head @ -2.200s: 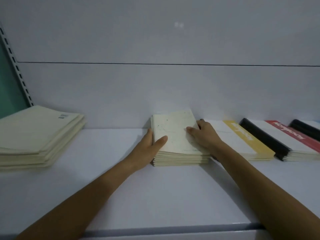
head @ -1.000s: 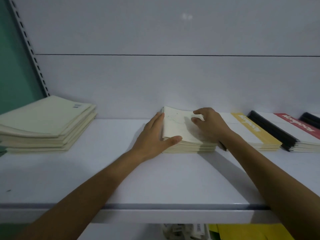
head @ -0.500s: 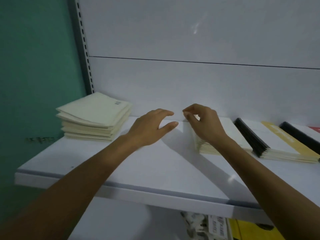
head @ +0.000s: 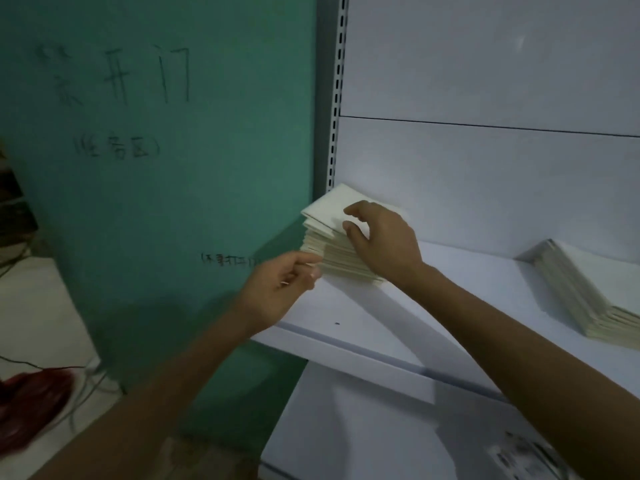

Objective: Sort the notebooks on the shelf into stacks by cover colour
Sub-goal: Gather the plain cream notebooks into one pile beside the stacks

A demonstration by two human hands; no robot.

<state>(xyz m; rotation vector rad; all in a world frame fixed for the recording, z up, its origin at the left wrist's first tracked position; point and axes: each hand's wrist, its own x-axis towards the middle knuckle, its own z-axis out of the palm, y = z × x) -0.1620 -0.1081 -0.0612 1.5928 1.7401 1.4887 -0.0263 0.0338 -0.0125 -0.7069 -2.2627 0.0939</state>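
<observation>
Right hand (head: 381, 244) gripping top of cream notebook stack (head: 322, 211); left hand (head: 280, 289) loose, empty, touching corner. Squaring: aligning edges flush, staying clear of shelf (head: 450, 306) end.

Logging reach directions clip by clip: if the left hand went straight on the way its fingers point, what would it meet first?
The near side of the cream stack at the left end of the shelf. The left hand looks almost on it, though blur hides any contact.
</observation>
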